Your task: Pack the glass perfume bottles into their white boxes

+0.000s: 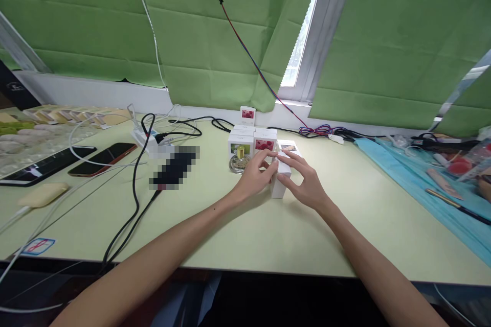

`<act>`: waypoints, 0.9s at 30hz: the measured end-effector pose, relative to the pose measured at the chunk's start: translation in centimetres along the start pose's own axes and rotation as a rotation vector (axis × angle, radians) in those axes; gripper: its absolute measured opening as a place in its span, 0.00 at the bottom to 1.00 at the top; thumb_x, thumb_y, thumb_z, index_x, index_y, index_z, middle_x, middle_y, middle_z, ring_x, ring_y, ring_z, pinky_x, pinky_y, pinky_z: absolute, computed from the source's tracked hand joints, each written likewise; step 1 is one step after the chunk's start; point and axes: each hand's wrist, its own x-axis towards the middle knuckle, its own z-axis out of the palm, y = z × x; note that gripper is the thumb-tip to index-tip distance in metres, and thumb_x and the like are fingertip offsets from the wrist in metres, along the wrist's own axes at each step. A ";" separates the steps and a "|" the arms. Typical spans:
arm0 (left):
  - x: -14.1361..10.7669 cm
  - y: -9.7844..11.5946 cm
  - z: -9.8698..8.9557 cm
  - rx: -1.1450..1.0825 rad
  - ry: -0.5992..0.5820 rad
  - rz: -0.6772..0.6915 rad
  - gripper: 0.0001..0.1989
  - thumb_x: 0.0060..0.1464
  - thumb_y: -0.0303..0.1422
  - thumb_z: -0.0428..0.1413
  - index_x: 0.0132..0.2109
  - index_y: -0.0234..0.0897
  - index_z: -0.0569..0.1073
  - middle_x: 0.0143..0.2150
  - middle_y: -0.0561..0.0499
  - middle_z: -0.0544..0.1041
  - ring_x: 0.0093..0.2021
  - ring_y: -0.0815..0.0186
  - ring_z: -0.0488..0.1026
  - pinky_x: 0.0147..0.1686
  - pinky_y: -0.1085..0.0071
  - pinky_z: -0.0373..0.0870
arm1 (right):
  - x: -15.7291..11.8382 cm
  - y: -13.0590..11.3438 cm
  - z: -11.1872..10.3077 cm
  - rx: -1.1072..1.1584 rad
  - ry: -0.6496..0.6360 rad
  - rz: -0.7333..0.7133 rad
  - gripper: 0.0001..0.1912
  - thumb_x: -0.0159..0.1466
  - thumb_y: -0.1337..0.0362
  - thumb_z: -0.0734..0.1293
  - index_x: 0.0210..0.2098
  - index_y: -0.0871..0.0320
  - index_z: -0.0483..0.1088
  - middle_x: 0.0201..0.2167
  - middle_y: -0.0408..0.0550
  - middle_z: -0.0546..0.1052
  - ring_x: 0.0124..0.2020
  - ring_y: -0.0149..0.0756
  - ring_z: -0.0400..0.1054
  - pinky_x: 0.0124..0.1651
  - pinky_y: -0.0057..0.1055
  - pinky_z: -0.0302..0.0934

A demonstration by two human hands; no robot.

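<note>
A small white box (pixel 278 188) stands upright on the pale green table, between my two hands. My left hand (pixel 256 171) has its thumb and fingers at the box's upper left edge. My right hand (pixel 303 179) touches the top and right side of the same box, thumb against its side. Just behind my left hand sits a glass bottle (pixel 238 165) with a gold cap. Further back are white boxes with picture labels, one with a green picture (pixel 235 147) and one with a red picture (pixel 264 144). Another labelled box (pixel 288 146) is partly behind my right hand.
Phones (pixel 103 159) and a white power strip (pixel 151 144) with black cables lie on the left. A blue cloth (pixel 402 184) with a pen (pixel 456 205) covers the right side. Green curtains (pixel 215 51) and bundled wires (pixel 318 130) are at the back.
</note>
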 end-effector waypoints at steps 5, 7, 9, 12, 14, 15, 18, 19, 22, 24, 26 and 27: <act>-0.2 0.2 -0.3 0.115 0.001 0.043 0.17 0.67 0.45 0.50 0.53 0.42 0.74 0.58 0.45 0.72 0.40 0.65 0.75 0.33 0.69 0.74 | 0.5 -0.2 -0.9 0.021 -0.082 -0.001 0.25 0.64 0.55 0.72 0.60 0.48 0.73 0.67 0.55 0.69 0.69 0.52 0.61 0.60 0.50 0.69; -0.2 0.2 -0.5 0.198 0.012 0.089 0.18 0.69 0.44 0.47 0.54 0.42 0.75 0.58 0.44 0.72 0.44 0.62 0.75 0.34 0.69 0.73 | 0.7 -0.4 -1.4 0.026 -0.137 0.004 0.27 0.63 0.56 0.73 0.61 0.49 0.72 0.67 0.55 0.68 0.68 0.51 0.62 0.59 0.48 0.71; -0.1 0.2 -0.7 0.259 0.054 0.132 0.19 0.70 0.43 0.45 0.55 0.42 0.75 0.57 0.44 0.72 0.46 0.60 0.74 0.36 0.67 0.73 | 0.9 -0.6 -2.0 0.018 -0.204 0.015 0.28 0.63 0.57 0.73 0.62 0.49 0.70 0.68 0.55 0.65 0.66 0.50 0.64 0.59 0.49 0.71; 0.0 0.2 -1.1 0.309 0.165 0.203 0.17 0.70 0.42 0.45 0.53 0.41 0.74 0.54 0.44 0.74 0.45 0.60 0.74 0.38 0.66 0.72 | 1.2 -0.8 -2.8 -0.049 -0.295 0.027 0.31 0.63 0.58 0.73 0.64 0.46 0.67 0.69 0.54 0.62 0.62 0.50 0.68 0.59 0.51 0.72; 0.0 0.3 -1.2 0.333 0.247 0.260 0.15 0.70 0.41 0.45 0.48 0.41 0.74 0.49 0.45 0.75 0.43 0.61 0.74 0.38 0.65 0.71 | 1.3 -0.9 -3.1 -0.100 -0.338 0.027 0.32 0.63 0.59 0.72 0.65 0.44 0.65 0.69 0.54 0.62 0.61 0.50 0.69 0.58 0.52 0.73; -0.1 0.3 -1.2 0.348 0.281 0.296 0.15 0.70 0.40 0.44 0.45 0.40 0.73 0.46 0.45 0.75 0.41 0.61 0.73 0.38 0.65 0.71 | 1.5 -0.9 -3.2 -0.121 -0.351 0.022 0.32 0.63 0.60 0.72 0.65 0.44 0.65 0.68 0.54 0.62 0.59 0.50 0.70 0.57 0.52 0.73; -0.5 0.3 -1.0 0.417 0.322 0.446 0.14 0.70 0.37 0.44 0.39 0.40 0.71 0.37 0.46 0.75 0.35 0.62 0.72 0.35 0.65 0.69 | 1.8 -1.0 -2.8 -0.166 -0.351 0.010 0.31 0.62 0.61 0.73 0.63 0.46 0.65 0.65 0.55 0.64 0.51 0.47 0.74 0.54 0.50 0.74; -0.6 0.3 -0.8 0.447 0.307 0.499 0.14 0.70 0.36 0.44 0.38 0.40 0.70 0.35 0.47 0.75 0.34 0.63 0.71 0.34 0.66 0.68 | 2.0 -1.1 -2.6 -0.185 -0.340 0.012 0.31 0.61 0.61 0.74 0.62 0.47 0.65 0.63 0.56 0.65 0.47 0.44 0.75 0.52 0.50 0.75; -1.2 0.1 -0.1 0.532 0.202 0.707 0.13 0.68 0.32 0.45 0.35 0.40 0.69 0.31 0.49 0.75 0.30 0.65 0.72 0.28 0.69 0.65 | 2.6 -1.6 -1.7 -0.269 -0.297 0.054 0.29 0.60 0.62 0.74 0.59 0.50 0.66 0.58 0.56 0.65 0.38 0.38 0.74 0.45 0.45 0.75; -1.5 0.0 0.5 0.563 0.162 0.913 0.11 0.66 0.28 0.46 0.34 0.39 0.69 0.28 0.51 0.75 0.30 0.67 0.73 0.24 0.72 0.62 | 3.1 -2.0 -0.9 -0.344 -0.287 0.098 0.26 0.60 0.66 0.72 0.57 0.53 0.67 0.57 0.57 0.63 0.37 0.36 0.72 0.42 0.40 0.74; -1.7 0.1 0.9 0.572 0.182 1.010 0.09 0.64 0.25 0.47 0.35 0.38 0.69 0.29 0.52 0.76 0.27 0.70 0.72 0.22 0.73 0.58 | 3.6 -2.4 -0.1 -0.408 -0.263 0.143 0.22 0.60 0.69 0.71 0.54 0.57 0.67 0.55 0.58 0.62 0.32 0.31 0.69 0.39 0.36 0.71; -1.8 0.2 1.1 0.572 0.177 1.041 0.09 0.63 0.24 0.48 0.35 0.37 0.68 0.28 0.52 0.76 0.27 0.71 0.72 0.22 0.73 0.59 | 3.8 -2.5 0.3 -0.437 -0.243 0.168 0.19 0.61 0.69 0.70 0.52 0.57 0.67 0.55 0.58 0.62 0.29 0.27 0.66 0.37 0.34 0.70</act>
